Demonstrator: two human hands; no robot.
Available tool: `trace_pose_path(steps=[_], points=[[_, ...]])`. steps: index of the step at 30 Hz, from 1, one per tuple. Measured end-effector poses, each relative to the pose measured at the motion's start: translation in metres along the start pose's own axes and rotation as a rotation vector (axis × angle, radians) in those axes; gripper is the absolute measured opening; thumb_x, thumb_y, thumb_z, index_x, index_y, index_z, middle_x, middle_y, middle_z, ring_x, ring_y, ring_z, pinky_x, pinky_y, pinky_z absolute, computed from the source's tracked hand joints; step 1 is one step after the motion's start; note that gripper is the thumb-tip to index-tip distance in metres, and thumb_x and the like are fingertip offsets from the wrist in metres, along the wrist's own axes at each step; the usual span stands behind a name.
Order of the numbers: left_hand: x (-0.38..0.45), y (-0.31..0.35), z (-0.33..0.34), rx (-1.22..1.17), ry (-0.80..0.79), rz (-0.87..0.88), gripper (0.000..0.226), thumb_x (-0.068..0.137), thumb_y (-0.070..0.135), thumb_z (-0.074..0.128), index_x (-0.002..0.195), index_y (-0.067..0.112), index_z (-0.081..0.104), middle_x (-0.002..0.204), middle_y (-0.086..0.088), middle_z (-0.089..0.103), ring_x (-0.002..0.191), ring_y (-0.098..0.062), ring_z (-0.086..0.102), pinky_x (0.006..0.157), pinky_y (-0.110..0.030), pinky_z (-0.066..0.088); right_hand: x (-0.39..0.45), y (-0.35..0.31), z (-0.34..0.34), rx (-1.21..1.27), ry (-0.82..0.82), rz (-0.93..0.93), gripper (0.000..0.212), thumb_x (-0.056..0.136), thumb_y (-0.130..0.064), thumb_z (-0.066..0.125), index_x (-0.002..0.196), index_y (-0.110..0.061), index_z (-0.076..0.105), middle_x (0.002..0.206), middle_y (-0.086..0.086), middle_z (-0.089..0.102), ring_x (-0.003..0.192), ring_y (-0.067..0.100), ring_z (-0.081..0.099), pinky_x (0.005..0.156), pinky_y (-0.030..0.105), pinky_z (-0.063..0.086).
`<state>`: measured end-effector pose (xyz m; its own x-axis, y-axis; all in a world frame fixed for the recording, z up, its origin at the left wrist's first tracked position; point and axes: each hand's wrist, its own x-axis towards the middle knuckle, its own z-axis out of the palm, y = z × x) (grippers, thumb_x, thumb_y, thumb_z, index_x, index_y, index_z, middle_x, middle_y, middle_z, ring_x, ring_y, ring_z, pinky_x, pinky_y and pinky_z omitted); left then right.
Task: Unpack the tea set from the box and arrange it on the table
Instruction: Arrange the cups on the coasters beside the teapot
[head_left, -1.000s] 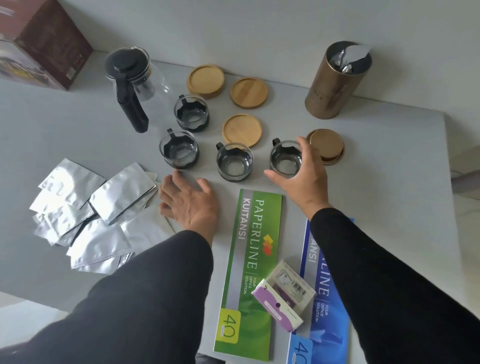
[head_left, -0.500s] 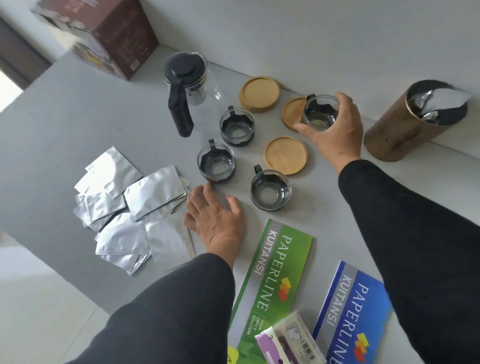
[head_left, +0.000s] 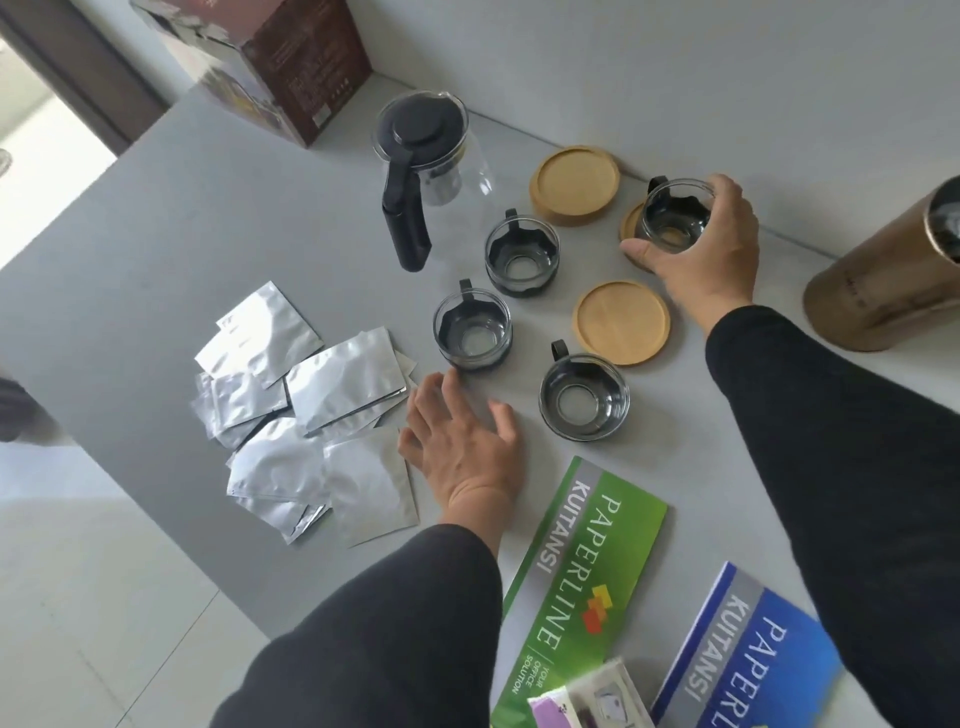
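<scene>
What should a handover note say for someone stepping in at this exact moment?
Right hand grips a glass cup over a wooden coaster near the wall; whether it is seated is unclear. Left hand rests open on the table.
Done: teapot, cups and coasters are out of the box.
Left: three cups stand on bare table; two coasters are free, a fourth is not visible.

Right hand (head_left: 711, 260) holds glass cup (head_left: 674, 218) over wooden coaster (head_left: 631, 224)
</scene>
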<state>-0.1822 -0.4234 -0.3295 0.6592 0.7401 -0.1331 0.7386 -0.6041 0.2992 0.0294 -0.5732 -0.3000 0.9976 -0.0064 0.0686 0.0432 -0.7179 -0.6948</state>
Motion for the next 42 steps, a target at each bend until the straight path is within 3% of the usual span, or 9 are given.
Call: trace_pose_path(steps=[4,7,12,17,22,29,36,42], points=[[0.0,0.0,0.0,-0.01,0.008,-0.004,0.057,0.088,0.044,0.042,0.14,0.024,0.031,0.14,0.003,0.026,0.137,-0.017,0.015,0.109,-0.041,0.013,-0.002,0.001,-0.006,-0.055,-0.045,0.009,0.101,0.067,-0.049,0.08,0.145,-0.019,0.025,0.141,0.012,0.04,0.131,0.03,0.036,0.106,0.045,0.035],[0.0,-0.001,-0.001,-0.007,0.0,0.002,0.057,0.088,0.044,0.042,0.14,0.024,0.03,0.14,0.003,0.026,0.137,-0.018,0.016,0.109,-0.041,0.013,-0.017,-0.001,-0.011,-0.105,0.012,-0.007,0.097,0.073,-0.05,0.073,0.148,-0.023,0.018,0.144,0.011,0.035,0.133,0.03,0.032,0.103,0.048,0.033],[-0.002,-0.002,0.0,0.002,-0.023,0.011,0.059,0.088,0.045,0.039,0.141,0.024,0.029,0.142,0.001,0.026,0.137,-0.02,0.017,0.109,-0.043,0.014,-0.073,-0.007,-0.015,-0.025,0.176,-0.115,0.076,0.084,-0.05,0.057,0.145,-0.014,0.031,0.14,0.014,0.042,0.128,0.028,0.038,0.1,0.042,0.035],[-0.002,-0.003,-0.002,-0.016,-0.047,0.02,0.059,0.089,0.045,0.037,0.143,0.023,0.027,0.145,0.001,0.024,0.139,-0.02,0.014,0.108,-0.042,0.015,-0.141,-0.016,-0.007,0.059,0.104,-0.188,0.077,0.078,-0.056,0.058,0.138,-0.01,0.041,0.127,0.012,0.051,0.118,0.025,0.047,0.097,0.043,0.044],[-0.001,-0.008,-0.003,-0.035,-0.053,0.046,0.058,0.09,0.044,0.035,0.143,0.023,0.026,0.145,0.001,0.023,0.138,-0.021,0.015,0.108,-0.042,0.016,-0.184,-0.025,0.01,0.055,-0.02,-0.185,0.087,0.069,-0.062,0.063,0.138,-0.014,0.04,0.123,0.009,0.052,0.113,0.022,0.049,0.095,0.035,0.045],[-0.001,-0.009,-0.003,-0.054,-0.056,0.055,0.056,0.09,0.041,0.036,0.143,0.023,0.027,0.146,0.002,0.023,0.139,-0.02,0.014,0.107,-0.041,0.015,-0.187,-0.024,0.026,0.027,-0.047,-0.146,0.09,0.066,-0.049,0.08,0.139,-0.013,0.041,0.125,0.01,0.049,0.115,0.024,0.05,0.098,0.035,0.046],[0.0,-0.008,-0.001,-0.024,-0.053,0.043,0.058,0.09,0.044,0.036,0.143,0.024,0.027,0.147,0.002,0.023,0.139,-0.02,0.015,0.108,-0.042,0.017,-0.168,-0.022,0.02,0.014,0.131,-0.166,0.081,0.066,-0.041,0.081,0.133,-0.011,0.046,0.117,0.012,0.054,0.11,0.026,0.051,0.092,0.033,0.046],[0.001,-0.005,-0.001,-0.002,-0.052,0.03,0.058,0.09,0.044,0.035,0.143,0.024,0.027,0.147,0.002,0.022,0.139,-0.02,0.014,0.108,-0.042,0.015,-0.127,-0.018,0.007,0.064,0.138,-0.089,0.082,0.066,-0.034,0.083,0.136,-0.013,0.044,0.125,0.013,0.049,0.118,0.026,0.048,0.097,0.034,0.044]])
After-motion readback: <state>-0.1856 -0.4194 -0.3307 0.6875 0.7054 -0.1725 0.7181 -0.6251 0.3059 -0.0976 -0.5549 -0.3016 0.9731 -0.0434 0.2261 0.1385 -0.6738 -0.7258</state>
